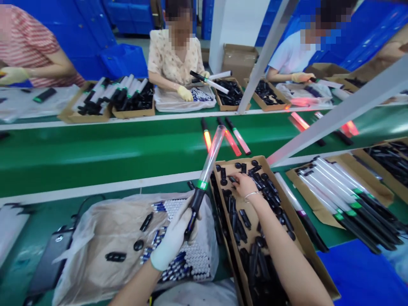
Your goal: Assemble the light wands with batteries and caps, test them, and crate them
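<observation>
Right hand within carton walls; wand in open air.

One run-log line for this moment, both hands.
left hand: gloved, gripping clear-tubed stick | right hand: bare, at black part in cardboard box, grip unclear | batteries: in plastic-lined tray

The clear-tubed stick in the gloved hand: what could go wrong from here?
The stick, gripped by its black handle, might slip from the left hand. The right hand, reaching among loose black parts in the carton, could scatter some. The left hand might also knock the blue-and-silver cylinders beside it.
</observation>
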`<state>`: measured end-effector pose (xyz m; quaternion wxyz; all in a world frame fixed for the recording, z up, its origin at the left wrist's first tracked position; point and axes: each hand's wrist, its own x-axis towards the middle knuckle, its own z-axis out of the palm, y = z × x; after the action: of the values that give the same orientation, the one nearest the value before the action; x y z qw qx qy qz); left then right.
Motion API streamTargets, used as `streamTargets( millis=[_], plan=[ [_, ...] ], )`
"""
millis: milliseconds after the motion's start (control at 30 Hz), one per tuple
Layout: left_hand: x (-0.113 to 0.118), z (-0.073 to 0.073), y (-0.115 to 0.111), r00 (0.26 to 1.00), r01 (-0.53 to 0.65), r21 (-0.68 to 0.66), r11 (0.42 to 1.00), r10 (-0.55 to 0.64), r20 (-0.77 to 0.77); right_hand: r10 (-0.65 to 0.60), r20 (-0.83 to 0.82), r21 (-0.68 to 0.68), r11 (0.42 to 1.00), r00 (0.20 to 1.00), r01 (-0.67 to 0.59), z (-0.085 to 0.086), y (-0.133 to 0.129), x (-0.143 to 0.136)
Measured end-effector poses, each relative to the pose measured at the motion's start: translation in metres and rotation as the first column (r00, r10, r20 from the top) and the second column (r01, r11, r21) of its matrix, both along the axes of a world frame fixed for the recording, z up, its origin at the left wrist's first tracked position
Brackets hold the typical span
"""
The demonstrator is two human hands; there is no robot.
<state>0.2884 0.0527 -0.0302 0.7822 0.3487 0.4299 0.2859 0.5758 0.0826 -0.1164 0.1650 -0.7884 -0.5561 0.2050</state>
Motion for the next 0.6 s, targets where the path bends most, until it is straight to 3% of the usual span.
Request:
streamTargets(
  millis=[67, 133, 200, 267, 400, 500, 600],
  plan=[
    [-0.009, -0.002, -0.003, 0.998, -0.035, 0.011, 0.999, 0.034, 0.054, -0.101, -0.071, 0.097, 0.989, 0.992, 0.107, 0.018, -0.009, -0.013],
    [-0.020, -0.003, -0.007, 0.994, -0.058, 0.038, 0.998, 0.055, 0.095, -0.165, -0.317, 0.225, 0.943, 0.934, 0.243, 0.043, -0.025, -0.044],
    [-0.034, -0.004, -0.011, 0.992, -0.061, 0.079, 0.995, 0.052, 0.113, -0.071, -0.594, 0.292, 0.909, 0.802, 0.297, 0.071, -0.046, -0.093],
    [-0.051, -0.002, -0.015, 0.995, -0.075, 0.147, 0.986, 0.063, 0.083, 0.064, -0.702, 0.312, 0.923, 0.709, 0.226, 0.096, -0.067, -0.150],
    [-0.092, 0.007, -0.020, 0.988, -0.127, 0.377, 0.918, 0.149, -0.031, 0.237, -0.614, 0.392, 0.919, 0.753, 0.030, 0.123, -0.090, -0.243],
    [-0.123, 0.018, -0.023, 0.981, -0.142, 0.455, 0.879, 0.187, -0.054, 0.266, -0.548, 0.425, 0.905, 0.793, -0.010, 0.129, -0.094, -0.282],
    [-0.152, 0.026, -0.025, 0.977, -0.171, 0.441, 0.881, 0.210, -0.041, 0.300, -0.509, 0.450, 0.892, 0.807, -0.048, 0.135, -0.095, -0.308]
  ],
)
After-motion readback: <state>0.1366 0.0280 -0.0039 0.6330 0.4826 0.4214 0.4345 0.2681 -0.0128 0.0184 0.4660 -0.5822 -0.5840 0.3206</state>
